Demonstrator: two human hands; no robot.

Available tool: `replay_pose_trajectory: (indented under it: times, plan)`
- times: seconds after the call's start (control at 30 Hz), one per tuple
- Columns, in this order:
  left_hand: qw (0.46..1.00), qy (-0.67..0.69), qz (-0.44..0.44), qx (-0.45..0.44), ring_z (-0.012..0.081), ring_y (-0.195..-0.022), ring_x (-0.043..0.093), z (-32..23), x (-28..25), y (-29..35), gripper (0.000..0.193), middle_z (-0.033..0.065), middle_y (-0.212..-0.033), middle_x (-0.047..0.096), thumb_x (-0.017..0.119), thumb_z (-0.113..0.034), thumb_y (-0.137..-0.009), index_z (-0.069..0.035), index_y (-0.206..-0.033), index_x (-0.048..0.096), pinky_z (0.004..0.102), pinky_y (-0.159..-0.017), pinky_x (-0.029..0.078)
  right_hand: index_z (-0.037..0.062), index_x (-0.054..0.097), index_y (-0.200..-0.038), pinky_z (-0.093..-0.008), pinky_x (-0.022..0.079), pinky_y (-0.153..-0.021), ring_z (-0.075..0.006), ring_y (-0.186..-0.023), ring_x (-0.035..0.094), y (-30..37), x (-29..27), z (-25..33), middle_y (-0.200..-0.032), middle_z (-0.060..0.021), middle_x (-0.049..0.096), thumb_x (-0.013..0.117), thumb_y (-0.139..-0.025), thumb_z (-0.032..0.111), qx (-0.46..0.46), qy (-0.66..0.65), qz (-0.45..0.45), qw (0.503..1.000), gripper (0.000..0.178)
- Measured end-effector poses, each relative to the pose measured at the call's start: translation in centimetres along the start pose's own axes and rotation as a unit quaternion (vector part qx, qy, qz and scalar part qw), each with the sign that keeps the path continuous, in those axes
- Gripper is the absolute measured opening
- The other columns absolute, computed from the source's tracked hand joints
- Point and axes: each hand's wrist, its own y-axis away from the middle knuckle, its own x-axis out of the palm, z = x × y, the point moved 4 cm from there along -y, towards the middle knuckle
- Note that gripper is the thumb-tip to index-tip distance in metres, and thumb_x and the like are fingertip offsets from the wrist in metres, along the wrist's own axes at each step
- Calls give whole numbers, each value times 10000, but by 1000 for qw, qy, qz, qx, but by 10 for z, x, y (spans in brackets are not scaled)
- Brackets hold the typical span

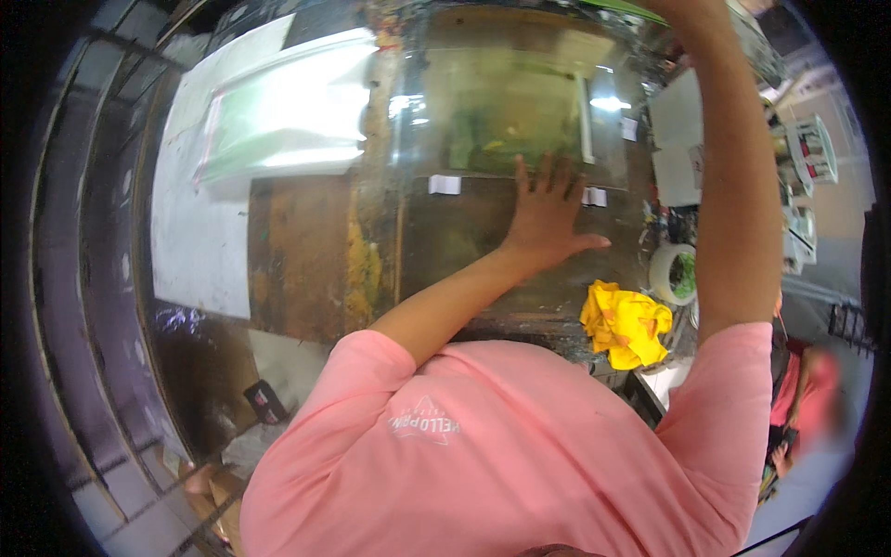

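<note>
My left hand (549, 218) lies with its fingers spread over a dark, glossy flat board (464, 246), palm down. Its fingertips reach the near edge of a greenish, see-through panel (515, 102). Small white tabs (445, 185) sit on the board on both sides of the hand. Stretched far forward, my right arm ends at the top edge of the picture. There my right hand (685, 7) is cut off beside a bright green strip (617, 7), and its fingers are hidden. A crumpled yellow cloth (626, 325) rests to the right of my left hand, near my body.
Left of the board are a white sheet (209, 241) under shiny clear film (288, 107) and a stained brown board (302, 255). A white round pot (676, 274) with green contents stands right. Metal bars (83, 204) line the far left. Another person (817, 399) is at lower right.
</note>
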Motion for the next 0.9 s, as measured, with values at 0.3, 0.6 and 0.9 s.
replay_pose_trajectory:
  times: [0.3, 0.6, 0.9]
  plan:
    - [1000, -13, -25, 11, 450, -1619, 213, 0, 1, 2, 1101, 206, -1711, 359, 525, -916, -843, -64, -1539, 582, 731, -1273, -5, -2, 799, -873, -514, 539, -879, -424, -886, 735, -4, 7, -8, -890, -247, 763, 557, -967, 571, -63, 36, -43, 996, 630]
    - [999, -27, -43, 14, 459, -1594, 270, 1, 1, 4, 1082, 224, -1676, 399, 522, -907, -858, -53, -1518, 596, 728, -1275, 48, 12, 795, -853, -520, 521, -888, -400, -859, 737, -3, 4, -3, -830, -224, 756, 540, -963, 547, -49, 43, -17, 998, 602]
    - [999, -23, -43, 16, 470, -1576, 309, -1, -7, 5, 1046, 231, -1678, 395, 553, -877, -870, -68, -1532, 582, 682, -1288, 129, -6, 775, -863, -511, 542, -839, -412, -874, 730, 2, -5, -2, -876, -242, 754, 560, -960, 559, -25, 13, 7, 1000, 613]
